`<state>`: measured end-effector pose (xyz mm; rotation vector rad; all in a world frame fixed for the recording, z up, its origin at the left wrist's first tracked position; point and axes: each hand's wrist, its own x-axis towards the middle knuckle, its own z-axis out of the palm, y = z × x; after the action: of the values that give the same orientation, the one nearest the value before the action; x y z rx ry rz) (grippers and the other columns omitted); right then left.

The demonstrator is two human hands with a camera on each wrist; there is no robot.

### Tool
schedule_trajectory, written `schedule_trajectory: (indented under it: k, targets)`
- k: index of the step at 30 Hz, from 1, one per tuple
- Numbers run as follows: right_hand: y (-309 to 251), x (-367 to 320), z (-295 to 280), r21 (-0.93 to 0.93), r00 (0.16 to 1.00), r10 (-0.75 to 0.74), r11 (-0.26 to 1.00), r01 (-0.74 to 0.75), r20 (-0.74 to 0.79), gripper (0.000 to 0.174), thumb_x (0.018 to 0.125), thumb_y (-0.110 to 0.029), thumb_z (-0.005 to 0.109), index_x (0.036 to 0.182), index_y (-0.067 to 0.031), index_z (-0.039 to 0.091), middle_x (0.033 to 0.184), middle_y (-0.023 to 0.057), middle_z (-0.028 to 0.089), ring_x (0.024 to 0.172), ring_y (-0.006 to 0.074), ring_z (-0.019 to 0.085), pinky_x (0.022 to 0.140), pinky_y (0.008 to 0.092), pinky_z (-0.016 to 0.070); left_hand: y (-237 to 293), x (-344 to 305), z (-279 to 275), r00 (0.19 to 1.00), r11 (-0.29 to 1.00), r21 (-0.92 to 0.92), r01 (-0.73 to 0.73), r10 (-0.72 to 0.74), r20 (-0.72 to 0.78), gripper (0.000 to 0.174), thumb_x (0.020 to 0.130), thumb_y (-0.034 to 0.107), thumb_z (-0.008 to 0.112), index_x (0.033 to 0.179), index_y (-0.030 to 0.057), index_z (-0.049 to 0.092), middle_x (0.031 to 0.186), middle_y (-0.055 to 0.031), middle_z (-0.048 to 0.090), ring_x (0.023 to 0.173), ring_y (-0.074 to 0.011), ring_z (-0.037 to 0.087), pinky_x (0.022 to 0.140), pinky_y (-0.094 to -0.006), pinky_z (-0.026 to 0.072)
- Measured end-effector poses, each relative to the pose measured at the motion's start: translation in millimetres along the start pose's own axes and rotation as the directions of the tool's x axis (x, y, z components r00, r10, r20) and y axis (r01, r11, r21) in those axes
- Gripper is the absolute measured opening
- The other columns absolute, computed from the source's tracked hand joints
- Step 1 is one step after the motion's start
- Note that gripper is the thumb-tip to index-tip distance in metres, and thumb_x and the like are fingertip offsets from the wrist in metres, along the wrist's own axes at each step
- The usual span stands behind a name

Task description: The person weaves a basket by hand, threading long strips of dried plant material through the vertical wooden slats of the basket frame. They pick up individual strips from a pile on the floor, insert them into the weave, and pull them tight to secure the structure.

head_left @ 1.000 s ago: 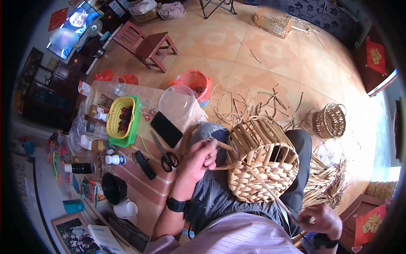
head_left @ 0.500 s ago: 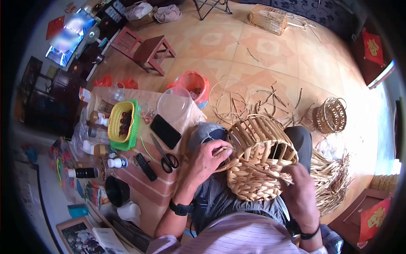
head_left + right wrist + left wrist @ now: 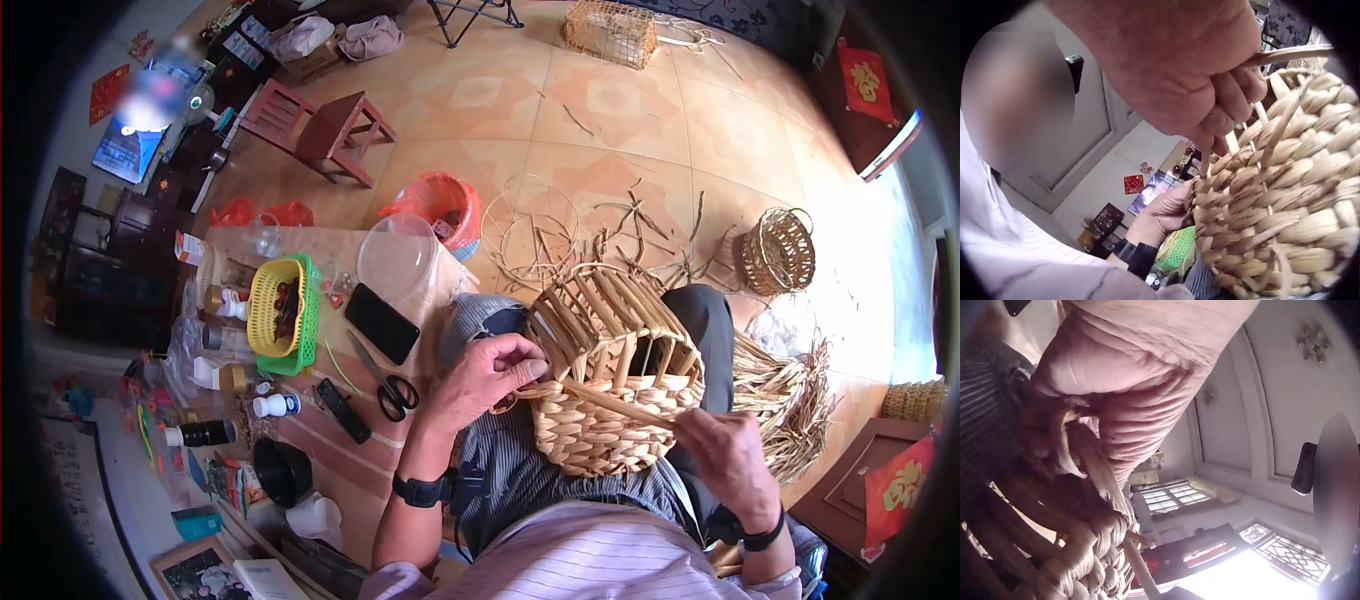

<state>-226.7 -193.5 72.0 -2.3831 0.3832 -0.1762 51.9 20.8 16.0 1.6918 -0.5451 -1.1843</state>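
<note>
Right hand [image 3: 728,455] had moved in from far right to the basket [image 3: 610,438]; I saw it pinching a strand [image 3: 622,406]. Left hand [image 3: 487,380] gripped fibre [image 3: 1067,447] at basket's left side. Basket sat on lap [image 3: 505,462].

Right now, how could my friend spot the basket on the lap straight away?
Find the person's lap, below the middle of the head view. The basket rests there, between the left hand and the right hand. Unlike the round floor basket further off, it has chunky, pale weaving on its near side and bare slats on its far side.
</note>
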Motion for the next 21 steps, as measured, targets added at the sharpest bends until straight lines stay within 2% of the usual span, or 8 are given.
schedule_trajectory:
  k: [2,5,9,12,15,17,18,21]
  targets:
    - [10.7,-10.4,-13.5,-0.054,0.997,0.073,0.996,-0.072,0.012,0.011,0.092,-0.005,0.08,0.091,-0.0041,0.069,0.071,0.0153,0.067,0.061,0.0348,0.069,0.057,0.0441,0.053,-4.1,-2.6,-1.3,1.0,0.999,0.046,-0.018,0.019,-0.003,0.024,0.107,0.024,0.076,0.114,0.0016,0.075,0.093,0.0022,0.073,0.082,-0.0054,0.067,0.071,-0.0241,0.0542]
    - [24.2,-25.4,-33.5,-0.061,0.986,0.167,0.984,-0.168,-0.022,0.012,0.091,-0.006,0.082,0.092,-0.0048,0.07,0.071,0.0153,0.066,0.063,0.0353,0.069,0.058,0.0435,0.0528,-4.6,-6.3,4.1,1.0,0.999,-0.039,-0.016,0.016,0.0,0.027,0.108,0.028,0.074,0.114,0.0018,0.076,0.087,0.0034,0.07,0.074,-0.0052,0.063,0.066,-0.0232,0.0505]
    - [54.2,-53.7,-51.9,-0.041,0.953,0.302,0.953,-0.301,0.019,0.009,0.092,-0.007,0.082,0.096,-0.0025,0.075,0.073,0.0159,0.069,0.065,0.0323,0.07,0.063,0.0402,0.0538,0.1,-14.2,9.8,0.992,0.994,0.027,-0.101,0.103,-0.072,0.03,0.11,0.03,0.071,0.115,0.0015,0.075,0.082,0.0037,0.066,0.07,-0.0053,0.059,0.064,-0.023,0.0477]
    - [56.6,-50.5,-42.4,-0.022,0.932,0.35,0.937,-0.35,0.093,0.015,0.094,-0.012,0.082,0.102,-0.0014,0.075,0.076,0.0162,0.071,0.069,0.0319,0.073,0.066,0.0409,0.0561,-0.2,-20.8,19.5,0.972,0.98,0.125,-0.156,0.175,-0.158,0.028,0.109,0.029,0.073,0.116,0.001,0.075,0.08,0.003,0.065,0.07,-0.0056,0.058,0.065,-0.0237,0.0472]
    - [31.9,-21.2,-21.5,0.164,0.983,0.186,0.969,-0.184,0.007,0.023,0.094,-0.018,0.083,0.107,-0.0005,0.074,0.079,0.0168,0.073,0.072,0.032,0.075,0.068,0.0424,0.0582,-2.4,-25.0,33.7,0.925,0.92,0.307,-0.243,0.316,-0.213,0.026,0.106,0.024,0.077,0.117,0.0008,0.074,0.079,0.0028,0.064,0.07,-0.006,0.057,0.065,-0.0248,0.0476]
    - [19.2,-1.2,1.6,0.111,0.999,0.043,0.993,-0.043,0.005,0.031,0.095,-0.025,0.084,0.109,-0.0007,0.072,0.083,0.0163,0.074,0.07,0.0323,0.075,0.066,0.0431,0.0587,10.1,-32.7,40.7,0.904,0.865,0.434,-0.249,0.369,-0.216,0.026,0.103,0.021,0.08,0.118,0.001,0.073,0.079,0.0031,0.063,0.071,-0.0063,0.057,0.065,-0.0255,0.048]
    - [7.1,9.1,9.8,0.107,0.996,0.064,0.992,-0.07,0.054,0.032,0.095,-0.027,0.084,0.109,-0.0015,0.071,0.082,0.0158,0.074,0.07,0.0325,0.075,0.064,0.0435,0.0585,13.8,-35.1,39.0,0.936,0.905,0.385,-0.18,0.278,-0.217,0.026,0.099,0.015,0.082,0.12,0.0018,0.072,0.085,0.0035,0.065,0.077,-0.0059,0.06,0.07,-0.0249,0.05]
    - [-14.9,39.5,31.9,0.037,0.998,-0.06,0.998,0.06,0.009,0.02,0.099,-0.018,0.079,0.1,-0.0033,0.065,0.075,0.0161,0.07,0.068,0.0356,0.073,0.059,0.0461,0.0545,-12.0,-26.5,25.9,0.944,0.969,0.098,-0.228,0.245,-0.223,0.027,0.098,0.01,0.083,0.121,0.002,0.072,0.093,0.0029,0.067,0.084,-0.006,0.062,0.076,-0.0238,0.0514]
